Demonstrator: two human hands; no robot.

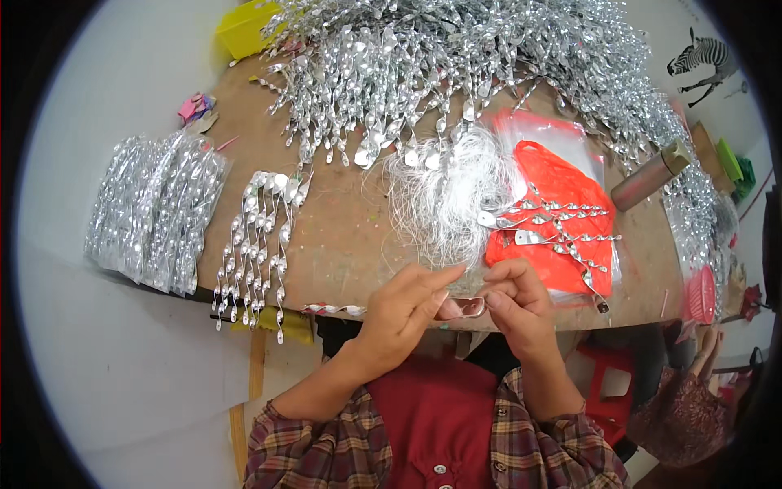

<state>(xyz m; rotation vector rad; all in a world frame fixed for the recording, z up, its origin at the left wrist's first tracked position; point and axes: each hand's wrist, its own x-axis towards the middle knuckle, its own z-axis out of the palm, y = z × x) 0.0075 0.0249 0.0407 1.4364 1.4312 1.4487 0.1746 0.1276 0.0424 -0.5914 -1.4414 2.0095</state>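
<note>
Worktop [350, 220]: brown, carrying silver stock, bags and thread.

Item, in hand: shiny silver metallic strip [471, 307], held at the near edge, around its middle. Left hand [405, 316]: thumb and fingers closed together, pinching the strip's left part. Right hand [523, 308]: thumb and forefinger pinching its right end, other fingers curled. A twisted silver length [336, 310] lies just left of the left hand; whether it belongs to the same strip cannot be told.

Containers: clear plastic packaging [155, 213] at the left edge, filled with twisted silver strips. Bright yellow plastic bin [244, 29] at the far left corner, contents unclear. Red plastic bag [566, 175] toward the right, over flat clear bags [588, 151], with loose twisted silver strips [533, 237] lying upon it. Grey cylindrical flask [649, 177] near the right edge, tilted in view. Pink openwork basket [700, 295] by the near right corner, contents unclear.

Loose: large silver heap [456, 61] along the far edge; tangled white thread [456, 200] beside the red bag; spiral silver strands [261, 236] overhanging the near edge, leftward.
</note>
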